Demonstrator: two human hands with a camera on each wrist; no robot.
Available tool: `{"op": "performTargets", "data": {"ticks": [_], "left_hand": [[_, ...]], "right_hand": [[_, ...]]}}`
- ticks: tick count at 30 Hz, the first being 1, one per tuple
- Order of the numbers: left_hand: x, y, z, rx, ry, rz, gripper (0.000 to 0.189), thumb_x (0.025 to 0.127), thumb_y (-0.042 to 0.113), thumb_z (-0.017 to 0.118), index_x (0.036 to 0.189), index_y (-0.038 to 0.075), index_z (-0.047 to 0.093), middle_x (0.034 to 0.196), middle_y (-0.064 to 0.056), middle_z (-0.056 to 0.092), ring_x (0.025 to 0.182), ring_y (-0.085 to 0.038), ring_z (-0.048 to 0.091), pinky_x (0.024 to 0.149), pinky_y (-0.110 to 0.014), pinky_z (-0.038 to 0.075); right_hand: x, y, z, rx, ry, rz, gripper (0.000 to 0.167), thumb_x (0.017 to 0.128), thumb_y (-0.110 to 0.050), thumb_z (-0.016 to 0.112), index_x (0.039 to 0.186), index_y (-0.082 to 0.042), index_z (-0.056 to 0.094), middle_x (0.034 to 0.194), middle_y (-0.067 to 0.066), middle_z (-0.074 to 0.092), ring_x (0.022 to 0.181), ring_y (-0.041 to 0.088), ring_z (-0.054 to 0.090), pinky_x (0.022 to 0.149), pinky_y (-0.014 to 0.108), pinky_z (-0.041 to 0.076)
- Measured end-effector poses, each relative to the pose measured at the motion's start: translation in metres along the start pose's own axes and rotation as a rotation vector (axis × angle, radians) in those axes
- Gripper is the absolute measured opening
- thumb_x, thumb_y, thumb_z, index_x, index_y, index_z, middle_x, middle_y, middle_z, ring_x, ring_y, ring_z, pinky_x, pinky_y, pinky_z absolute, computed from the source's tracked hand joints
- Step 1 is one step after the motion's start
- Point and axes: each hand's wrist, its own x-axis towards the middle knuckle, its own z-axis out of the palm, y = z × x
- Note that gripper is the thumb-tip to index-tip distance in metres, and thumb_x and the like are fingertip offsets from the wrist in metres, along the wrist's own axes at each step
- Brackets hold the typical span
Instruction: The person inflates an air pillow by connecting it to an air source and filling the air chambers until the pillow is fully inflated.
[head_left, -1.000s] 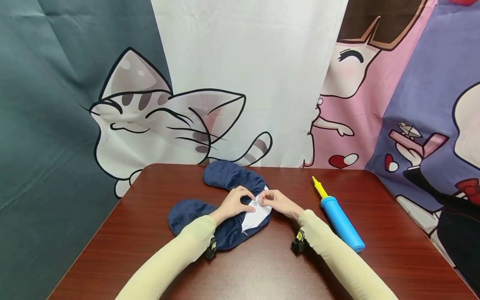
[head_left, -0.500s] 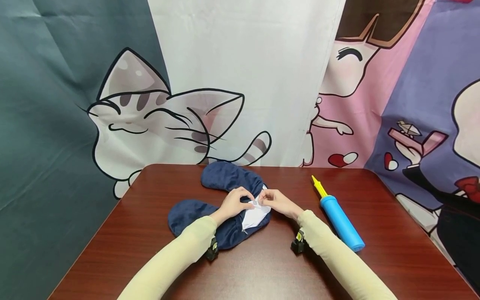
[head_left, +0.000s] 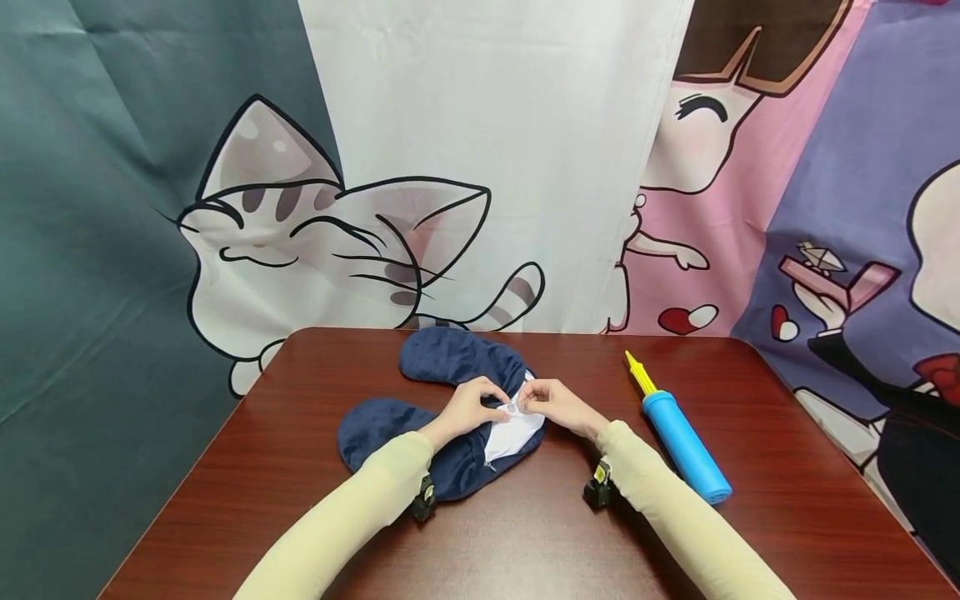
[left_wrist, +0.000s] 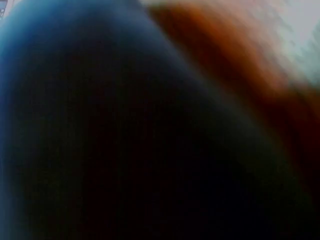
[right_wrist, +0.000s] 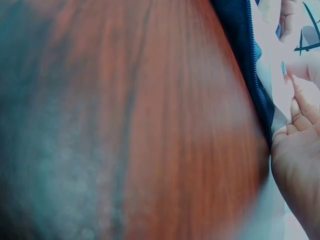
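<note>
A navy plush U-shaped neck pillow (head_left: 378,429) lies on the table, its closed end toward the right. Its cover is unzipped there, baring a white inner lining (head_left: 513,437) with a small clear piece, like an air valve (head_left: 513,408). My left hand (head_left: 467,407) grips the lining around this piece with thumb and fingers. From the other side, my right hand (head_left: 558,403) pinches at the same spot. In the right wrist view the zipper (right_wrist: 254,55) runs beside the white lining, and the right hand's fingers are bent against it. The left wrist view is dark and blurred.
A blue hand pump (head_left: 686,446) with a yellow nozzle (head_left: 640,373) lies to the right of my right forearm. The brown wooden table (head_left: 495,550) ends at a printed cartoon curtain (head_left: 480,150) behind.
Both hands stay at the white lining, almost unmoved. The pillow's far arm has shifted slightly left and toward me.
</note>
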Motion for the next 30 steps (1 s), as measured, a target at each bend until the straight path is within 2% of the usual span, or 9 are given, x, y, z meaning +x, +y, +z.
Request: {"op": "performTargets", "data": {"ticks": [7, 17, 22, 26, 30], "left_hand": [[0.003, -0.003, -0.002, -0.009, -0.047, 0.001, 0.018, 0.080, 0.022, 0.082, 0.096, 0.016, 0.077, 0.097, -0.004, 0.068, 0.099, -0.019, 0.063, 0.093, -0.036, 0.050], [0.013, -0.002, -0.001, 0.022, -0.032, 0.003, 0.012, 0.080, 0.017, 0.081, 0.090, 0.014, 0.076, 0.094, -0.005, 0.069, 0.094, -0.020, 0.062, 0.086, -0.032, 0.049], [0.018, -0.001, -0.001, 0.031, -0.023, -0.030, 0.011, 0.079, 0.016, 0.081, 0.089, 0.013, 0.076, 0.096, -0.006, 0.071, 0.096, -0.020, 0.063, 0.087, -0.034, 0.048], [0.021, 0.001, -0.001, 0.030, -0.018, -0.041, 0.012, 0.078, 0.015, 0.081, 0.088, 0.012, 0.077, 0.096, -0.006, 0.072, 0.095, -0.020, 0.063, 0.086, -0.033, 0.049], [0.021, 0.001, -0.003, 0.026, -0.011, -0.053, 0.012, 0.077, 0.015, 0.082, 0.087, 0.012, 0.077, 0.094, -0.006, 0.073, 0.093, -0.020, 0.064, 0.087, -0.033, 0.049]], "right_hand": [[-0.001, 0.000, -0.001, -0.010, 0.000, -0.004, 0.013, 0.095, -0.010, 0.062, 0.100, 0.001, 0.066, 0.086, -0.001, 0.059, 0.080, 0.009, 0.055, 0.074, 0.020, 0.044], [0.001, 0.000, -0.002, -0.016, 0.033, -0.001, 0.011, 0.094, -0.007, 0.061, 0.100, 0.000, 0.066, 0.087, -0.002, 0.061, 0.080, 0.009, 0.056, 0.074, 0.020, 0.046], [0.002, 0.000, -0.004, -0.019, 0.067, -0.047, 0.012, 0.092, -0.004, 0.063, 0.102, 0.002, 0.067, 0.089, 0.007, 0.064, 0.078, 0.007, 0.057, 0.073, 0.017, 0.047], [0.000, -0.006, -0.011, -0.082, 0.101, -0.078, 0.016, 0.091, -0.005, 0.066, 0.105, 0.003, 0.068, 0.094, 0.016, 0.067, 0.081, 0.010, 0.060, 0.074, 0.016, 0.049], [-0.008, -0.020, -0.024, -0.186, 0.146, -0.045, 0.021, 0.093, -0.011, 0.065, 0.111, -0.001, 0.067, 0.103, 0.016, 0.069, 0.091, 0.018, 0.061, 0.083, 0.022, 0.052]]}}
